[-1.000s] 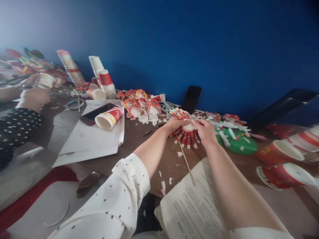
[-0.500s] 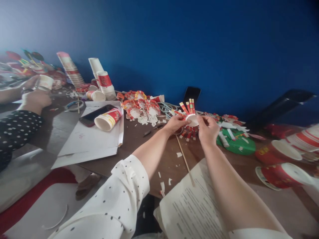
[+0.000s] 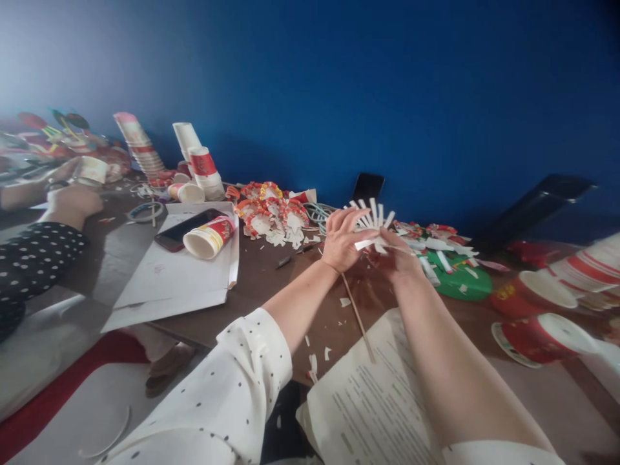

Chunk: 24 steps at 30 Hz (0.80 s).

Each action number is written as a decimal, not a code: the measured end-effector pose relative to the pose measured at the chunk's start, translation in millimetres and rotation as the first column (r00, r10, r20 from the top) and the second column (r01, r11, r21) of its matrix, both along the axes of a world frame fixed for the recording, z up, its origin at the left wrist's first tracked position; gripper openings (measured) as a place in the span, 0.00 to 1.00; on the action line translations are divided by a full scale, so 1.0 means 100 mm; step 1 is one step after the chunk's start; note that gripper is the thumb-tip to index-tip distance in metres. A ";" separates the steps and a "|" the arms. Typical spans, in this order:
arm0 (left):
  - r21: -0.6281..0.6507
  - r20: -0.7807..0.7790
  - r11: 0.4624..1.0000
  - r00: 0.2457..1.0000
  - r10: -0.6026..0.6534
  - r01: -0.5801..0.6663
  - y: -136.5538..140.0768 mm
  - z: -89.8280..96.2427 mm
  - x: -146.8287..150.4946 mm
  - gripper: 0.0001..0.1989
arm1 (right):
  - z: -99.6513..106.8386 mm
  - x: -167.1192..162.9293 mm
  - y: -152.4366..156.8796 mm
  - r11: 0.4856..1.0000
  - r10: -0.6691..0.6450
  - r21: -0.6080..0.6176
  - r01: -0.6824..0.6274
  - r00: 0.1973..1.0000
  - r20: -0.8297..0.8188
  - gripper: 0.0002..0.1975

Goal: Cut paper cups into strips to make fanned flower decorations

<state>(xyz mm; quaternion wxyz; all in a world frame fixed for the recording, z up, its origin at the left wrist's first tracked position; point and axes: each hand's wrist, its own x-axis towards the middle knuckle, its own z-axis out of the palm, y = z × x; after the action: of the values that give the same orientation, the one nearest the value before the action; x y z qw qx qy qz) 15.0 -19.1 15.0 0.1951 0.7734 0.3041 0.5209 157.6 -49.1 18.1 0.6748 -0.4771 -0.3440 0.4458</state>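
Observation:
Between my two hands is a paper cup cut into strips [image 3: 376,213], its white inner side showing and the strips fanned out. My left hand [image 3: 340,244] closes on its left side, fingers lying over the strips. On the other side my right hand [image 3: 402,257] grips the cup, its fingertips partly hidden. Below them, a thin wooden stick [image 3: 357,316] slants across the brown table onto a printed sheet [image 3: 372,394]. Several cut red and white cups [image 3: 274,210] lie in a heap to the left.
White scraps lie on a green disc [image 3: 460,276] at right, near red paper cups [image 3: 542,336]. A cup [image 3: 208,237] and a phone [image 3: 169,232] rest on a white folder [image 3: 169,278]. Stacked cups [image 3: 206,171] stand by the blue wall. Another person's hands [image 3: 72,194] hold a cup at far left.
The cut cup has been turned, so white strips now face me instead of its round base and red strips. My left hand has shifted over the strips.

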 end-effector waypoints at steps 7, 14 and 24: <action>-0.181 0.017 0.955 0.970 0.241 -0.234 0.14 -0.13 0.05 0.35 | -0.04 0.06 0.06 0.984 -0.173 -0.040 0.171 0.903 -0.394 0.08; -0.609 0.298 0.734 0.944 -0.140 0.301 0.06 -0.19 0.25 0.23 | -0.13 -0.09 0.12 0.982 -0.133 0.080 0.169 0.933 -0.335 0.10; -0.610 0.770 0.552 0.589 0.244 0.569 0.09 -0.26 0.42 0.14 | -0.22 -0.34 0.09 0.995 -0.096 0.004 0.104 0.928 -0.360 0.14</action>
<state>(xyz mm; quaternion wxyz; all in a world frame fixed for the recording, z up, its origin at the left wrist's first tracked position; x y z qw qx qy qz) 56.5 -9.8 -11.2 0.6947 0.3029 0.3039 0.5773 123.4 -39.6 -4.0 0.7533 -0.3969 -0.1953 0.4867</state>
